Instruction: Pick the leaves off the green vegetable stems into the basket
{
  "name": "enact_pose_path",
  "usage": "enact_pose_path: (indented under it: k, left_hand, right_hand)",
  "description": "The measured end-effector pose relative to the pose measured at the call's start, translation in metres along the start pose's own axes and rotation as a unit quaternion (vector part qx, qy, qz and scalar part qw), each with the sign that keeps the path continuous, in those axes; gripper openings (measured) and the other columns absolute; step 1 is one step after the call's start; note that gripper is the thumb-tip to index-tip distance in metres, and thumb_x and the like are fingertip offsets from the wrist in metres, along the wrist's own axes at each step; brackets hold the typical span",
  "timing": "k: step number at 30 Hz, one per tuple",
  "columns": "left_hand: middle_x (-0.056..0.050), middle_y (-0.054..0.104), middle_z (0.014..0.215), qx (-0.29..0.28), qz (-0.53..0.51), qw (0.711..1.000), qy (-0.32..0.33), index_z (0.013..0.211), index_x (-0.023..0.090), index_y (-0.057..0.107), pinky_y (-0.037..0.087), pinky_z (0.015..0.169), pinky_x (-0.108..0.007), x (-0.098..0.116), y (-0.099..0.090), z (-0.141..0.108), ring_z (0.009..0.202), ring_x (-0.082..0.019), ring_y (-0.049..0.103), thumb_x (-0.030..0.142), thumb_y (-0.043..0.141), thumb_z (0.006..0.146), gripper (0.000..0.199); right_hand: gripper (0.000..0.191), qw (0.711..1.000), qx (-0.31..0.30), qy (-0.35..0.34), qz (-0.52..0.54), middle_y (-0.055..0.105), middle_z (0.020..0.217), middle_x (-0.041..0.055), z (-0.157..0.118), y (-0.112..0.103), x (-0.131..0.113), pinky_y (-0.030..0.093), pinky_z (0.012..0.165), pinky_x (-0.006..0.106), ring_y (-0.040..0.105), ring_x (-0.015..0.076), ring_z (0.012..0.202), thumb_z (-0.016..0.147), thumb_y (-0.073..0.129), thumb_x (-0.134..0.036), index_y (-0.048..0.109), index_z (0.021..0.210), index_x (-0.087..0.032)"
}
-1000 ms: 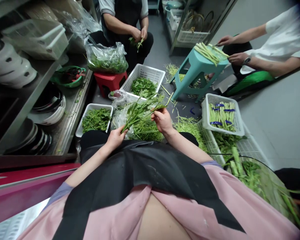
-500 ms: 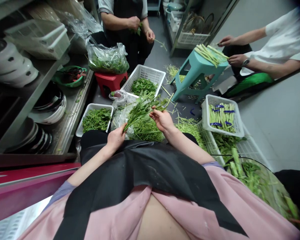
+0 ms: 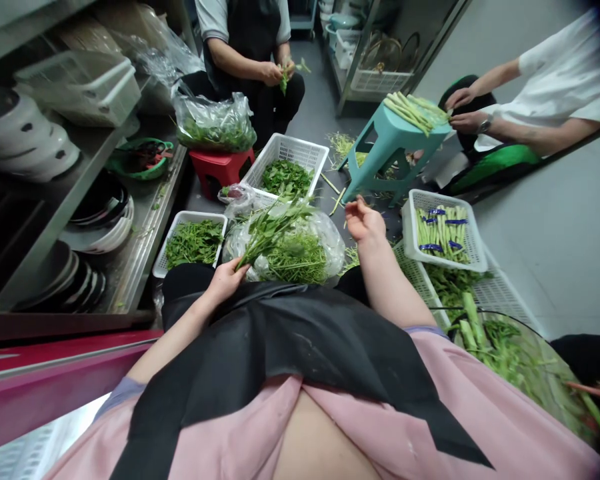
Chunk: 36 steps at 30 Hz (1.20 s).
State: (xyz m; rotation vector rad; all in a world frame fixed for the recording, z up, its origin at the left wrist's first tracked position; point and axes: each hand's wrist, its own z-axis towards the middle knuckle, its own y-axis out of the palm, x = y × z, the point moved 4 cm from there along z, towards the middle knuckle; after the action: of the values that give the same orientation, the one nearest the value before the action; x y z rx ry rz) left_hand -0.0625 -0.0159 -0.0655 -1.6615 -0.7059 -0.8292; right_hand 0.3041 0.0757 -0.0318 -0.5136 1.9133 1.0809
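A bunch of leafy green stems (image 3: 269, 233) is gripped at its lower end by my left hand (image 3: 227, 279), its leaves pointing up and right. My right hand (image 3: 366, 223) is raised to the right of the bunch, apart from it, fingers curled; whether something small is between them is too small to tell. Beneath the bunch lies an open clear plastic bag (image 3: 334, 239) full of thin green stems (image 3: 300, 260). A white basket with leaves (image 3: 287, 177) stands beyond the bag, and a smaller white basket of greens (image 3: 193, 241) is at its left.
A red stool (image 3: 220, 170) carries a bag of greens. One person sits behind it; another works at a teal stool (image 3: 400, 143) with stalks on top. Metal shelves (image 3: 145, 227) with dishes line the left. A basket of tied stalks (image 3: 445, 230) sits right.
My right hand has moved right, away from the bunch. My left hand has shifted slightly left and down, still holding the stems. The person opposite has brought both hands together.
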Motion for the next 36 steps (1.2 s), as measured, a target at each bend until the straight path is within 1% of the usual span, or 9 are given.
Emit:
enact_pose_path:
  k: [4, 8, 11, 14, 18, 21, 24, 29, 36]
  left_hand:
    - [0.008, 0.044, 0.050, -0.087, -0.200, 0.974, -0.064, 0.113, 0.009, 0.061, 0.025, 0.038, -0.019, -0.002, 0.000, -0.007, 0.037, -0.005, 0.032, 0.056, 0.061, 0.078, 0.058]
    - [0.008, 0.044, 0.051, -0.139, -0.269, 0.948, -0.101, 0.122, 0.008, 0.054, 0.018, 0.036, -0.017, 0.003, -0.003, -0.013, 0.035, -0.003, 0.030, 0.062, 0.068, 0.071, 0.076]
    - [0.007, 0.046, 0.051, -0.167, -0.270, 0.943, -0.102, 0.121, 0.008, 0.054, 0.016, 0.036, -0.017, 0.006, -0.005, -0.014, 0.035, -0.003, 0.030, 0.065, 0.068, 0.070, 0.078]
    - [0.007, 0.045, 0.051, -0.179, -0.267, 0.941, -0.101, 0.122, 0.008, 0.054, 0.017, 0.036, -0.017, 0.006, -0.003, -0.013, 0.035, -0.003, 0.031, 0.066, 0.065, 0.072, 0.078]
    - [0.007, 0.045, 0.051, -0.188, -0.255, 0.943, -0.102, 0.121, 0.007, 0.056, 0.017, 0.035, -0.017, 0.008, 0.001, -0.013, 0.035, -0.003, 0.031, 0.064, 0.066, 0.072, 0.075]
    - [0.007, 0.046, 0.050, -0.197, -0.244, 0.944, -0.102, 0.116, 0.007, 0.058, 0.016, 0.035, -0.017, 0.012, 0.006, -0.013, 0.035, -0.002, 0.031, 0.060, 0.070, 0.071, 0.070]
    - [0.008, 0.047, 0.049, -0.203, -0.265, 0.935, -0.122, 0.117, 0.008, 0.056, 0.016, 0.034, -0.016, 0.015, 0.010, -0.012, 0.034, -0.002, 0.031, 0.059, 0.072, 0.069, 0.072]
    - [0.008, 0.046, 0.046, -0.199, -0.350, 0.901, -0.160, 0.106, 0.013, 0.053, 0.014, 0.031, -0.015, 0.016, 0.012, -0.011, 0.030, -0.002, 0.027, 0.056, 0.078, 0.064, 0.065]
    - [0.009, 0.046, 0.045, -0.217, -0.389, 0.878, -0.176, 0.093, 0.016, 0.048, 0.015, 0.031, -0.014, 0.017, 0.018, -0.013, 0.028, -0.002, 0.026, 0.052, 0.080, 0.063, 0.056]
  right_hand:
    - [0.026, 0.993, 0.099, 0.047, -0.037, 0.044, 0.052, -0.0086, 0.009, -0.027, 0.012, 0.054, 0.061, 0.019, 0.047, 0.0042, 0.047, 0.080, 0.062, -0.008, 0.042, 0.066, -0.018]
    - [0.019, 0.962, -0.072, 0.155, -0.213, 0.053, 0.056, -0.0042, -0.021, -0.011, 0.052, 0.054, 0.059, 0.027, 0.052, 0.0084, 0.050, 0.072, 0.073, -0.019, 0.054, 0.069, -0.016]
    - [0.028, 0.817, -0.185, 0.118, -0.534, 0.060, 0.061, 0.0050, -0.039, 0.003, 0.057, 0.053, 0.068, 0.034, 0.059, 0.0153, 0.060, 0.067, 0.080, -0.033, 0.059, 0.062, -0.015]
    - [0.035, 0.704, -0.108, -0.069, -0.699, 0.063, 0.065, 0.0120, -0.045, 0.014, 0.021, 0.050, 0.079, 0.038, 0.065, 0.0244, 0.079, 0.066, 0.080, -0.038, 0.055, 0.053, -0.016]
    - [0.026, 0.813, -0.161, -0.165, -0.534, 0.064, 0.067, 0.0065, -0.063, 0.041, -0.016, 0.048, 0.071, 0.031, 0.062, 0.0182, 0.072, 0.080, 0.063, -0.041, 0.067, 0.076, -0.016]
    - [0.039, 0.887, -0.276, -0.088, -0.360, 0.065, 0.077, 0.0023, -0.076, 0.068, -0.007, 0.046, 0.061, 0.026, 0.056, 0.0116, 0.065, 0.072, 0.070, -0.041, 0.065, 0.101, -0.016]
    - [0.051, 0.905, -0.334, 0.021, -0.263, 0.066, 0.083, 0.0019, -0.080, 0.084, 0.019, 0.045, 0.060, 0.024, 0.056, 0.0111, 0.070, 0.056, 0.081, -0.039, 0.062, 0.097, -0.015]
    - [0.057, 0.950, -0.272, 0.047, -0.142, 0.065, 0.084, -0.0011, -0.078, 0.078, 0.045, 0.048, 0.067, 0.026, 0.058, 0.0120, 0.076, 0.045, 0.084, -0.035, 0.058, 0.092, -0.018]
    - [0.046, 0.948, -0.263, 0.120, -0.138, 0.058, 0.075, -0.0040, -0.084, 0.072, 0.054, 0.040, 0.053, 0.021, 0.050, 0.0085, 0.065, 0.046, 0.079, -0.029, 0.056, 0.084, -0.018]
